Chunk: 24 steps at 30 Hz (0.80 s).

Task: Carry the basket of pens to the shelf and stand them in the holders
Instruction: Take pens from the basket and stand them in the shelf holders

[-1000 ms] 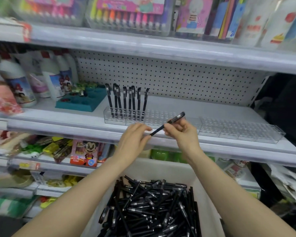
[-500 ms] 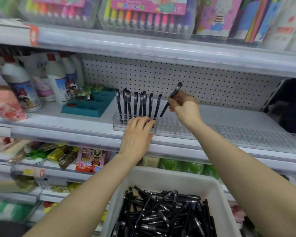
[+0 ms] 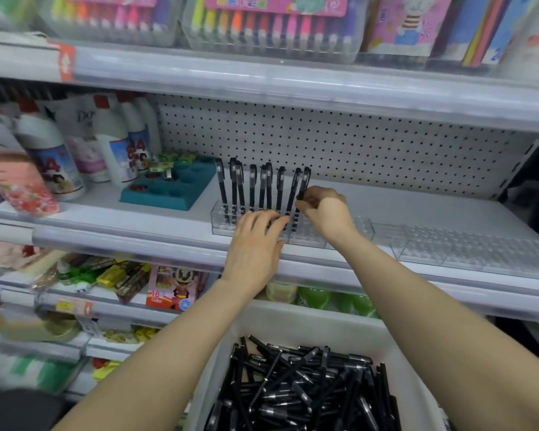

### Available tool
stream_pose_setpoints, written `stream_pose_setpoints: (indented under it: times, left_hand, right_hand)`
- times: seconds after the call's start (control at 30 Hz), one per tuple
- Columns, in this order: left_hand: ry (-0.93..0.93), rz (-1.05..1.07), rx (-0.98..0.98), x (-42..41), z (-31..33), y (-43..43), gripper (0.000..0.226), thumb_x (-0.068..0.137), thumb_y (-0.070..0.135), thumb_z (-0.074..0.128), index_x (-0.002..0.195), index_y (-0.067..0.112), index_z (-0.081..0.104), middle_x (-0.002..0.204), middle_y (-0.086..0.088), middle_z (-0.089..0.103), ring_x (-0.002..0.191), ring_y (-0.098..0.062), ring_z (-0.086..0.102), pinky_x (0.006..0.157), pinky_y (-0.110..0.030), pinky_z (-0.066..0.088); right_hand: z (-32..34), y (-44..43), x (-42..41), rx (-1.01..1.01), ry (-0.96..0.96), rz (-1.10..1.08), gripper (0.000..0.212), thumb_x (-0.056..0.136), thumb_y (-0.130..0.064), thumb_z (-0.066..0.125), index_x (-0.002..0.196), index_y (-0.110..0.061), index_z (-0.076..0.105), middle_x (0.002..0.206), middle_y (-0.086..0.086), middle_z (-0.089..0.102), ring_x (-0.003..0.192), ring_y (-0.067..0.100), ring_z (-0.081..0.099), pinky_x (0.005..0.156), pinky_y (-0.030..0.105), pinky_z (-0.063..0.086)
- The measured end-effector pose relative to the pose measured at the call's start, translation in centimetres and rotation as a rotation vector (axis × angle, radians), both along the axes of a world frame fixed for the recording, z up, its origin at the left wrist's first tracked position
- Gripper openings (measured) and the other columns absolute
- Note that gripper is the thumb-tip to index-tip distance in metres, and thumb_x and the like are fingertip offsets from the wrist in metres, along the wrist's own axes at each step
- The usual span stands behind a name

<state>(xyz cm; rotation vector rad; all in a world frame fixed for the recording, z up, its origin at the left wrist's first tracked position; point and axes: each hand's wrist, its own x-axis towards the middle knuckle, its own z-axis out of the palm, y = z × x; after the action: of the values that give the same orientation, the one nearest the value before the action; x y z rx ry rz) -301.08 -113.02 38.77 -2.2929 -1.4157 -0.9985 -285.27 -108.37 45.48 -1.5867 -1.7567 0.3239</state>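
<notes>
A teal tray (image 3: 168,189) sits just left of the clear holder (image 3: 220,223). White bottles (image 3: 115,144) stand farther left. Black pens (image 3: 252,188) stand in a row in the holder. The right hand (image 3: 325,213) pinches one pen (image 3: 304,183) at the right end of the row. The left hand (image 3: 255,241) lies flat, fingers straight, on the holder's front. The white shelf (image 3: 122,233) has a dotted back wall (image 3: 339,141). More holders (image 3: 467,247) sit along the right. The basket (image 3: 293,321) of loose pens (image 3: 293,387) is low in front.

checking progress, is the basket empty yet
No, the white basket holds a heap of black pens, while only a few stand in the clear holder.
</notes>
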Motion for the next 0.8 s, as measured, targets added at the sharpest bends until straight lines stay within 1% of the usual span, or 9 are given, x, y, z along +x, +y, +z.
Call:
stream_pose_setpoints:
  times: [0.13,0.27,0.33,0.4,0.5,0.57,0.63,0.7,0.8]
  left_hand:
    - [0.013,-0.002,-0.076,-0.1,0.7,-0.3,0.053,0.088,0.014,0.065,0.139,0.013,0.051,0.136,-0.007,0.052,0.127,-0.027,0.044,0.114,-0.043,0.033]
    - [-0.077,-0.042,-0.119,-0.2,0.9,-2.1,0.06,0.088,0.007,0.064,0.144,0.013,0.045,0.144,-0.008,0.045,0.137,-0.026,0.036,0.118,-0.041,0.029]
    - [-0.133,-0.053,-0.088,0.6,0.6,-3.9,0.052,0.087,0.005,0.063,0.137,0.013,0.052,0.137,-0.008,0.048,0.131,-0.026,0.041,0.109,-0.041,0.039]
    - [-0.144,-0.077,-0.066,1.6,0.1,-6.0,0.044,0.086,0.005,0.064,0.129,0.012,0.056,0.127,-0.008,0.051,0.118,-0.025,0.048,0.093,-0.037,0.046]
    - [-0.093,-0.105,-0.151,2.7,-1.5,-8.8,0.029,0.089,0.013,0.063,0.118,0.014,0.059,0.114,-0.004,0.055,0.093,-0.02,0.058,0.07,-0.027,0.041]
    - [-0.019,-0.038,-0.262,2.8,-3.2,-10.1,0.02,0.092,0.022,0.06,0.112,0.018,0.059,0.109,0.0,0.058,0.086,-0.022,0.061,0.062,-0.028,0.036]
    - [0.092,0.069,-0.466,2.8,-5.0,-10.9,0.021,0.094,0.029,0.057,0.114,0.021,0.058,0.112,0.0,0.06,0.093,-0.025,0.063,0.067,-0.034,0.044]
    - [0.22,0.183,-0.684,2.7,-6.4,-11.7,0.03,0.095,0.035,0.057,0.121,0.02,0.057,0.12,-0.004,0.06,0.104,-0.028,0.062,0.08,-0.037,0.049]
    - [0.299,0.277,-0.789,3.0,-7.7,-12.6,0.032,0.097,0.035,0.057,0.12,0.014,0.058,0.12,-0.009,0.062,0.109,-0.031,0.06,0.084,-0.039,0.048]
  right_hand:
    - [0.0,-2.4,1.1,0.086,0.032,0.003,0.031,0.093,-0.013,0.06,0.124,-0.01,0.063,0.1,0.004,0.071,0.091,0.016,0.063,0.085,0.02,0.047]
    - [-1.1,-6.3,2.8,0.215,0.083,-0.001,0.023,0.095,-0.013,0.058,0.116,-0.015,0.067,0.094,-0.004,0.068,0.085,0.009,0.061,0.081,0.02,0.049]
    - [-2.4,-8.2,3.5,0.237,0.079,0.034,0.019,0.095,-0.014,0.059,0.11,-0.015,0.07,0.095,-0.005,0.07,0.084,0.009,0.062,0.081,0.022,0.051]
    - [-4.2,-9.9,4.0,0.272,-0.001,0.08,0.016,0.093,-0.012,0.06,0.104,-0.015,0.072,0.097,-0.003,0.072,0.085,0.011,0.064,0.082,0.025,0.051]
    - [-7.7,-12.2,4.5,0.28,-0.073,0.144,0.014,0.089,-0.009,0.064,0.098,-0.016,0.072,0.093,-0.004,0.071,0.081,0.006,0.06,0.079,0.019,0.046]
    - [-9.9,-13.8,4.9,0.243,-0.102,0.173,0.014,0.087,-0.008,0.066,0.096,-0.016,0.073,0.091,-0.005,0.071,0.081,0.007,0.06,0.076,0.012,0.039]
    - [-11.5,-14.9,5.4,0.176,-0.158,0.217,0.014,0.087,-0.009,0.066,0.095,-0.017,0.073,0.092,-0.006,0.071,0.086,0.01,0.063,0.078,0.012,0.037]
    - [-12.8,-15.4,6.0,0.07,-0.201,0.263,0.014,0.088,-0.01,0.065,0.096,-0.017,0.073,0.094,-0.004,0.071,0.091,0.014,0.064,0.081,0.017,0.041]
    - [-14.4,-15.9,7.0,-0.071,-0.252,0.253,0.015,0.088,-0.012,0.063,0.096,-0.018,0.074,0.098,-0.004,0.072,0.094,0.017,0.065,0.085,0.025,0.045]
